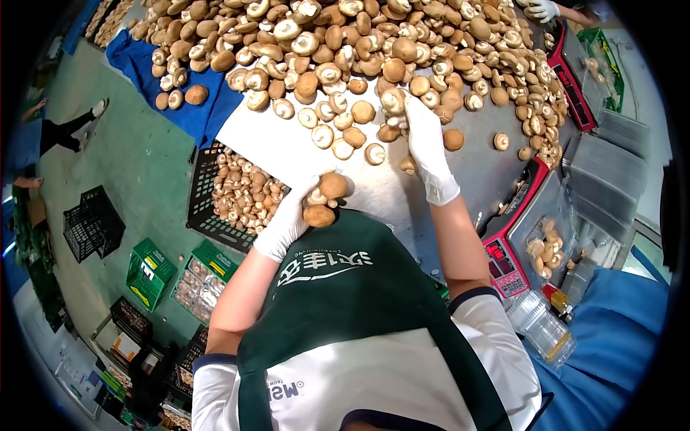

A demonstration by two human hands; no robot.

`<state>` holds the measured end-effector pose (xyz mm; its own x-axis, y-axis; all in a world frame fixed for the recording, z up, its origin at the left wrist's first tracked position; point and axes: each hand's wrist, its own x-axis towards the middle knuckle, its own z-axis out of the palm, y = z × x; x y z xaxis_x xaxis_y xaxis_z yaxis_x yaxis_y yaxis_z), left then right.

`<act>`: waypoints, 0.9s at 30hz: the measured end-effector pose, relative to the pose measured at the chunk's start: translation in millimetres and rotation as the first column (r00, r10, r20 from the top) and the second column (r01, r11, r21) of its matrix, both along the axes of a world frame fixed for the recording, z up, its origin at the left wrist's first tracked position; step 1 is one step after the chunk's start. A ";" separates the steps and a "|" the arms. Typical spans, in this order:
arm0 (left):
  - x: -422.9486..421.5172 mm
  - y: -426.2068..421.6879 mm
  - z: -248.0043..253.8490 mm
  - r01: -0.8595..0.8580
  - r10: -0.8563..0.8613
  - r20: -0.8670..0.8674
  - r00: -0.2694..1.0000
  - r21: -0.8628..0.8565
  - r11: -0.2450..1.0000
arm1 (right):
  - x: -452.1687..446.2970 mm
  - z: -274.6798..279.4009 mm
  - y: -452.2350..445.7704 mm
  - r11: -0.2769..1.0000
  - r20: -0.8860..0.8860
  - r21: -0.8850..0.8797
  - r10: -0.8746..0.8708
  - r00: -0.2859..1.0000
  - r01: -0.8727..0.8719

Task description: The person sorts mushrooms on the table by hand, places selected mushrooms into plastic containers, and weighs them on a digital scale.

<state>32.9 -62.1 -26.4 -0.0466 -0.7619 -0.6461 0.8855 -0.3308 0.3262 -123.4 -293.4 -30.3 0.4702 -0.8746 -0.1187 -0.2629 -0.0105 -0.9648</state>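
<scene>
My left hand (289, 219), in a white glove, is closed around a few brown-capped shiitake mushrooms (333, 185) just above the front of my dark green apron. Further out, my right hand (425, 133), also gloved in white, has its fingers closed on a shiitake mushroom (392, 101) at the near edge of the pile. Another mushroom (388, 133) sits right by those fingers. Loose mushrooms (342, 149) lie between my two hands on the metal table (277, 144). The big mushroom heap (345, 43) covers the far side.
A black crate (203, 187) of small mushrooms stands at the table's left edge, near a blue cloth (169, 100). Red scales (503, 266) are on the right, one bearing a bag of mushrooms (548, 248). Plastic trays (604, 187) stack beyond. Another person's gloved hand (540, 10) shows top right.
</scene>
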 end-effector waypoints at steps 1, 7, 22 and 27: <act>0.9 -0.5 -3.2 0.012 -0.013 -0.017 1.000 -0.016 1.000 | -0.1 14.1 11.7 0.999 -0.003 -0.038 0.029 1.000 -0.029; -11.4 -29.6 35.1 -0.106 0.084 0.117 0.990 0.199 0.974 | 21.2 70.2 69.8 0.695 -0.336 -0.260 0.585 0.738 -0.670; 3.1 -6.7 -7.1 -0.035 0.036 -0.018 0.999 0.051 0.998 | -16.9 36.8 -48.2 0.994 0.079 -0.079 -0.065 0.995 0.071; 1.7 -5.7 -4.2 -0.064 0.061 0.035 0.998 0.087 0.994 | -41.6 26.7 -54.8 0.777 0.525 0.626 -0.367 0.768 -0.057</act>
<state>34.6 -67.8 -30.6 0.0212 -0.7031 -0.7108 0.8950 -0.3035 0.3269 -165.0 -348.2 -3.6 0.4866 -0.7917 -0.3694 0.4139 0.5812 -0.7006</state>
